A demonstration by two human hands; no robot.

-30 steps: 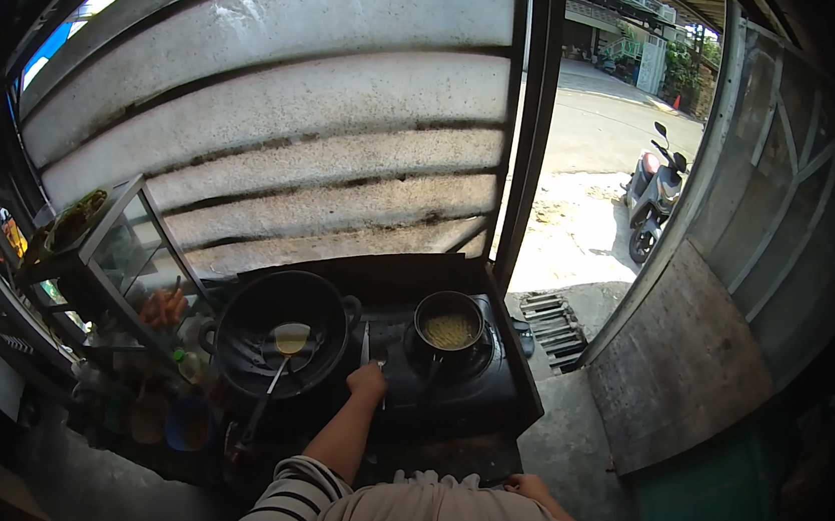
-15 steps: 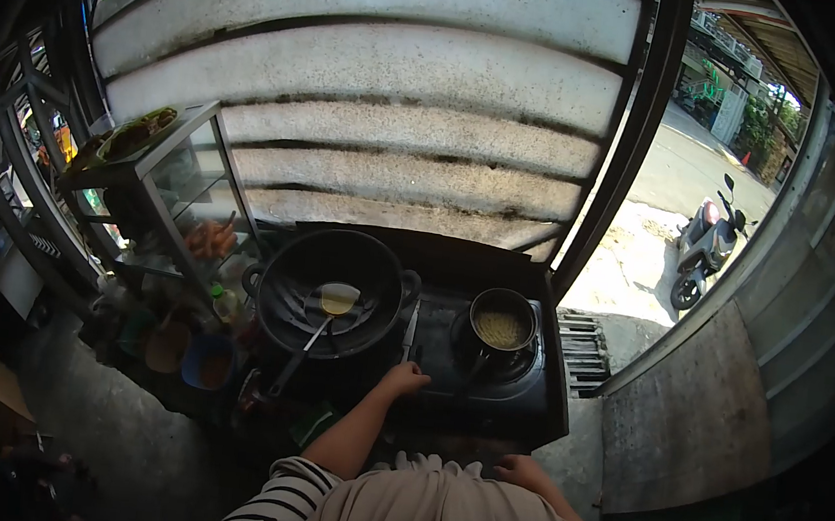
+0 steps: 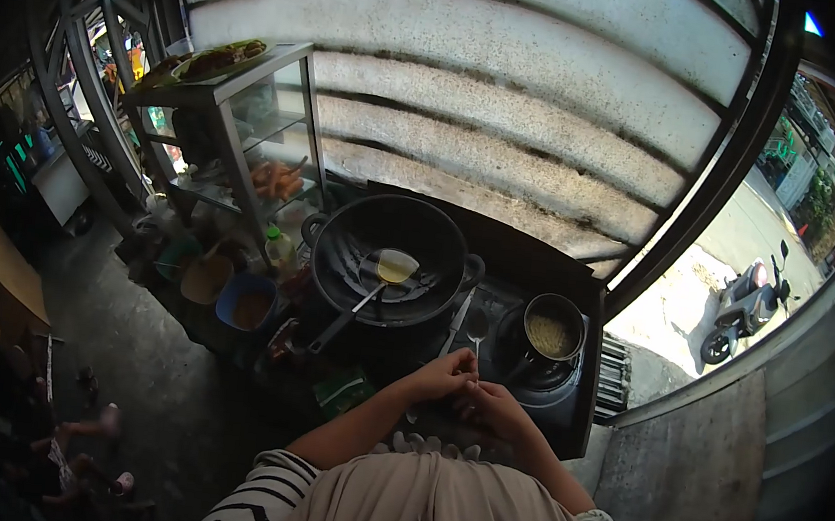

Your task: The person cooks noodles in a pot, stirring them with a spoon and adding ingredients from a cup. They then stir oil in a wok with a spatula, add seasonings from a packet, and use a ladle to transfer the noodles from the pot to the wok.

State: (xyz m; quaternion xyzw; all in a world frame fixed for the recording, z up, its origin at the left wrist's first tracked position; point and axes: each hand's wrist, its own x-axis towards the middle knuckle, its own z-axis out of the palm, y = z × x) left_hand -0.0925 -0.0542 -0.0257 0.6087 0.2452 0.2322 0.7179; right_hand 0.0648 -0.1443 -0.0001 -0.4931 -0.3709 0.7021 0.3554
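My left hand [image 3: 439, 377] is closed over the stove's front edge, its fingers around the thin handle of a metal spoon [image 3: 478, 325] whose bowl points away from me. My right hand [image 3: 492, 408] meets it fingertip to fingertip, fingers curled; what they pinch, if anything, is hidden. A knife [image 3: 459, 315] lies just left of the spoon. Left of that sits a black wok [image 3: 351, 224], in which rests a ladle [image 3: 398, 267] with yellowish liquid in its bowl. On the right burner a small pot [image 3: 553, 328] holds pale yellow food.
Left of the wok stand a green-capped bottle [image 3: 281, 249], a blue container [image 3: 244, 303] and a glass display case [image 3: 269, 136] with orange food. A green packet [image 3: 342, 392] lies near the counter's front. Behind rises a slatted wall [image 3: 493, 107]; a motorbike [image 3: 747, 302] is parked outside.
The view has turned left. My left hand has moved from beside the knife to the right, and the spoon now shows there. My right hand has come up to meet it.
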